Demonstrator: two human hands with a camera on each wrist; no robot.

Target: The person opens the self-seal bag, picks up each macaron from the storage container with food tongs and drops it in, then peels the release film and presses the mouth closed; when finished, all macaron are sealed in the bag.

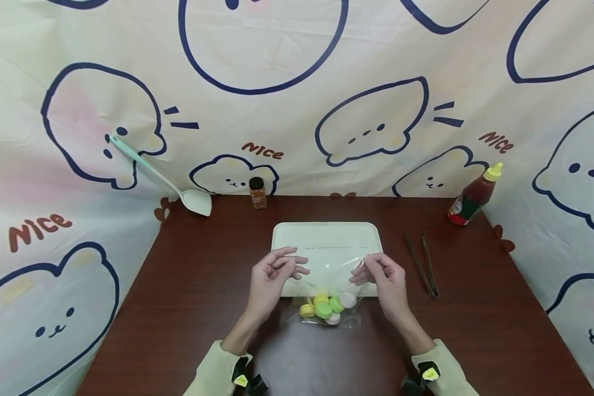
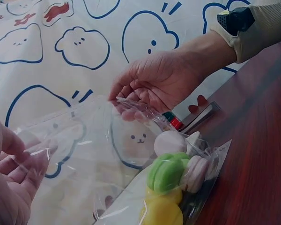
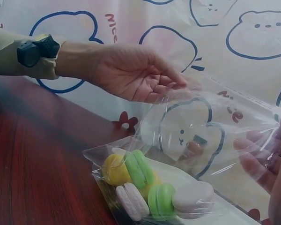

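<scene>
A clear plastic bag [image 1: 348, 320] of yellow, green and pale macarons [image 1: 323, 309] is in front of me, overlapping the near edge of a white tray [image 1: 287, 236]. My left hand [image 1: 276, 270] pinches the bag's upper left edge between thumb and fingers, as the right wrist view shows. At the opposite upper edge my right hand [image 1: 387, 278] pinches the film too, seen in the left wrist view. Between the hands the film is stretched wide. Inside, the macarons [image 3: 161, 199] are gathered at the bottom.
Metal tongs [image 1: 428, 269] lie right of the tray. A red sauce bottle [image 1: 472, 198] with a yellow cap stands at the back right. At the back left are a small dark-capped jar [image 1: 258, 195] and a pale spatula [image 1: 196, 202] leaning on the patterned cloth wall [image 1: 287, 121].
</scene>
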